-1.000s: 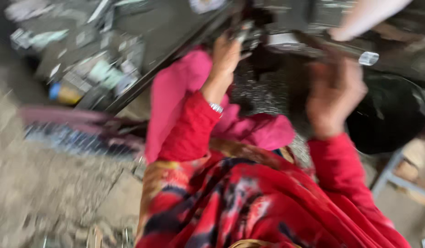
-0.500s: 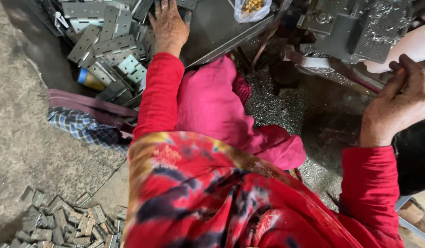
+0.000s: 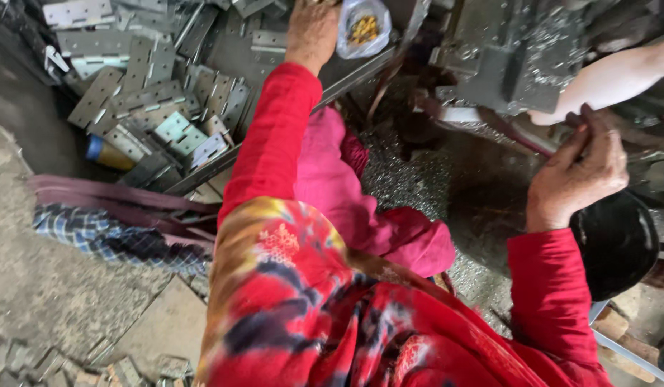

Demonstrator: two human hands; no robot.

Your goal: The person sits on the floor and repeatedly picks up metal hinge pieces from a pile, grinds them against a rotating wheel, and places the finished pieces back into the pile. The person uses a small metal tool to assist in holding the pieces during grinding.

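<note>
From the head camera, your left hand [image 3: 312,30] is stretched far forward to the top edge of the picture, resting on the metal tray [image 3: 239,54]. Its fingers run out of view, so you cannot tell whether it is open or holding anything. The heap of grey hinge plates [image 3: 156,107] lies to the left of that hand and a little nearer to you, most of the plates lying flat with their long sides at mixed angles. There are too many to count: well over a dozen, overlapping. Just to the right of the hand sits one small clear plastic bag [image 3: 363,27] with yellowish bits inside, nearly touching your wrist.

Your right hand [image 3: 577,175] is off to the right, closed around a slanted bar [image 3: 522,135] that runs up and left toward the grey machine [image 3: 515,61]. A pale rounded handle [image 3: 608,80] slants away just above your fingers.

Your left hand is much the nearer of the two to the plates; the right is well apart from them, across your lap. One blue and yellow can [image 3: 106,152] lies at the heap's lower left edge. More plates are scattered on the floor [image 3: 52,287] at the lower left.
</note>
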